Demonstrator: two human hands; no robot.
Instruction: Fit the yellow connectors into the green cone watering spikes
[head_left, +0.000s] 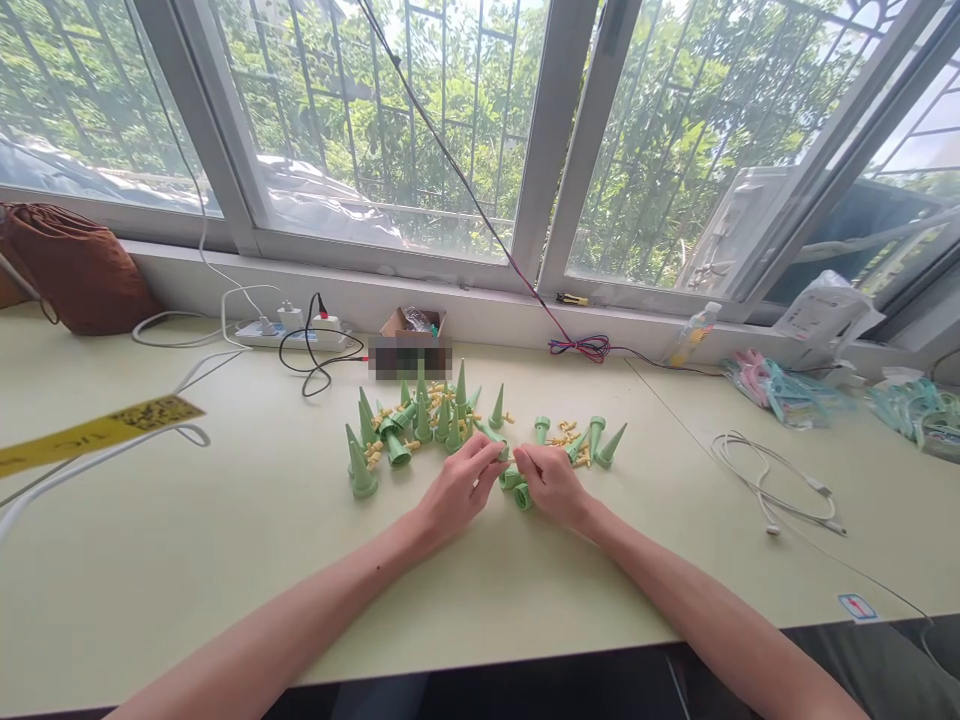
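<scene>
My left hand (pixel 466 482) is closed around a green plastic spike (pixel 504 454), whose end shows at the fingertips. Close beside it, my right hand (pixel 553 482) pinches what looks like a small yellow valve (pixel 512 461), mostly covered by the fingers, against the spike's end. Under and between the hands lie green spikes (pixel 523 497) with hollow round ends. To the left, several green cone spikes (pixel 361 465) stand or lie in a group, with small yellow valves (pixel 373 456) among them. On the right are more yellow valves (pixel 566 433) and a few spikes (pixel 613 446).
Behind the spikes stands a small open cardboard box (pixel 414 322). A power strip (pixel 300 336) with cables and a brown bag (pixel 71 265) are at the left. At the right lie a coiled white cable (pixel 776 490), a bottle (pixel 694 335) and plastic-bagged items (pixel 791 390).
</scene>
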